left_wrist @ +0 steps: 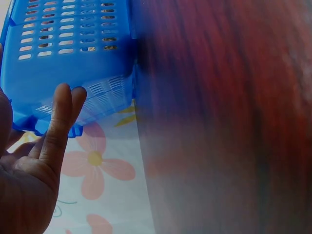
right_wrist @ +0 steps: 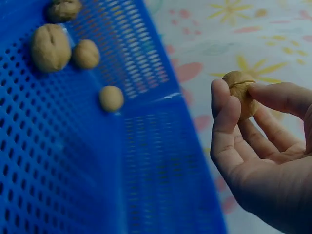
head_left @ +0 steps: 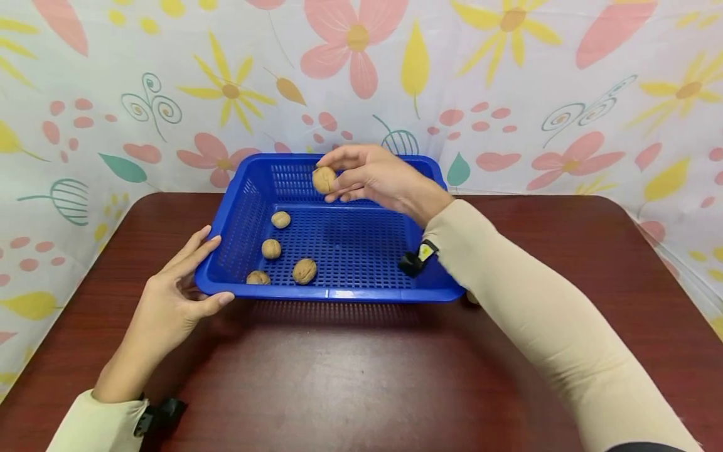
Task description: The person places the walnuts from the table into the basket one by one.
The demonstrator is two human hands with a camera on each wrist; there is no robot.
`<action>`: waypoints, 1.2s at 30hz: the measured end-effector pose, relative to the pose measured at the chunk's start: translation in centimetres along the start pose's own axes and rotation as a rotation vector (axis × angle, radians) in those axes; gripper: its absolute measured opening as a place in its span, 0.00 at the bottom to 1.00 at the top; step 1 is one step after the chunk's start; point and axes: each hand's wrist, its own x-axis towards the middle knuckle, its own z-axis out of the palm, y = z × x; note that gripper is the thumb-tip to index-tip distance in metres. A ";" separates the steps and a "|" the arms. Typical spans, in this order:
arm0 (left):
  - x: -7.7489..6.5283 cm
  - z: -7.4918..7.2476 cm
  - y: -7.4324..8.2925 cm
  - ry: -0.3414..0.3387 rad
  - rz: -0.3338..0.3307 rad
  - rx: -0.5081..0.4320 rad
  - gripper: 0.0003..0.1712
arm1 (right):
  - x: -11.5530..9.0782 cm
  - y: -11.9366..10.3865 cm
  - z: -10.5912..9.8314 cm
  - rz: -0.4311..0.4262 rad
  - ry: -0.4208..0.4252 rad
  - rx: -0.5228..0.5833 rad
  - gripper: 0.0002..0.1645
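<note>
Over the back part of the blue plastic basket (head_left: 361, 293), my right hand (head_left: 378, 179) pinches a walnut (head_left: 324, 180) between thumb and fingertips. The right wrist view shows the same walnut (right_wrist: 240, 92) with its seam facing up. My left hand (head_left: 172, 295) holds the basket's front left corner, thumb at the front rim and fingers along the left rim. Inside, several walnuts lie toward the left: one (head_left: 280, 219) farthest back, another (head_left: 271, 249) in front of it, one (head_left: 305, 271) more to the right, and one (head_left: 258, 277) partly hidden by the front rim.
The basket stands on a dark red wooden table (head_left: 350, 376), near its back edge. Behind hangs a flower-patterned cloth (head_left: 429, 125). A small brown thing (head_left: 472, 299) peeks out by the basket's front right corner, mostly hidden by the right sleeve (head_left: 536, 314).
</note>
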 end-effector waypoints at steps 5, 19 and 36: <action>0.0 0.0 0.1 0.006 0.002 0.013 0.49 | 1.6 1.3 1.1 0.061 -0.024 -0.055 0.24; 0.2 0.0 0.6 0.008 0.005 0.014 0.50 | 2.8 4.8 2.3 0.206 -0.161 -0.204 0.26; 0.3 0.4 0.9 0.005 -0.003 0.028 0.49 | 3.4 6.3 2.7 0.258 -0.232 -0.257 0.20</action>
